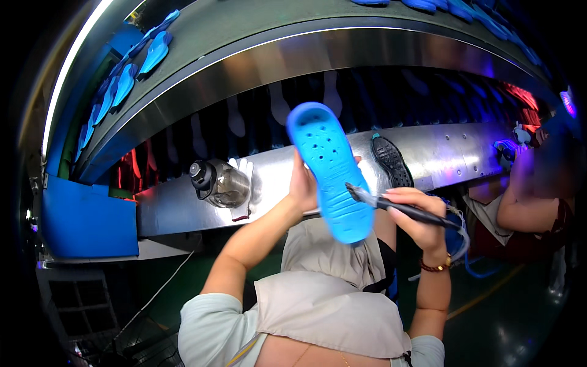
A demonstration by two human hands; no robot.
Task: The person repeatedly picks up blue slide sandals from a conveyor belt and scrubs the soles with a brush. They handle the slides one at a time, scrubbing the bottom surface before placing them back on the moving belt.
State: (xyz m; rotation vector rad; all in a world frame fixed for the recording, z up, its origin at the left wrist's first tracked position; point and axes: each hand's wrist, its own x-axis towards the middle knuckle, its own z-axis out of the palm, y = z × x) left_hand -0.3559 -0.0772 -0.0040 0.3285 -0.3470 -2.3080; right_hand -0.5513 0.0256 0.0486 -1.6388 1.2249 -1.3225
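Observation:
A bright blue shoe sole [333, 174], dotted with small holes at its upper end, is held up tilted in front of me. My left hand [304, 186] grips it by the left edge, its fingers partly hidden behind the sole. In my right hand [419, 214] is a black-handled brush [367, 197], its dark bristle tip against the sole's middle. A clear thin tube [463, 235] runs by the handle's rear end. Just beyond the brush, a black sole [390, 160] lies on the metal bench.
The steel bench [440, 150] carries a clear bottle with a black lid [223, 182] and a white glove [246, 168]. Behind it, a raised conveyor [257, 27] bears several blue soles [125, 82]. A blue panel [92, 217] stands at left; a co-worker's arm [520, 189] is at right.

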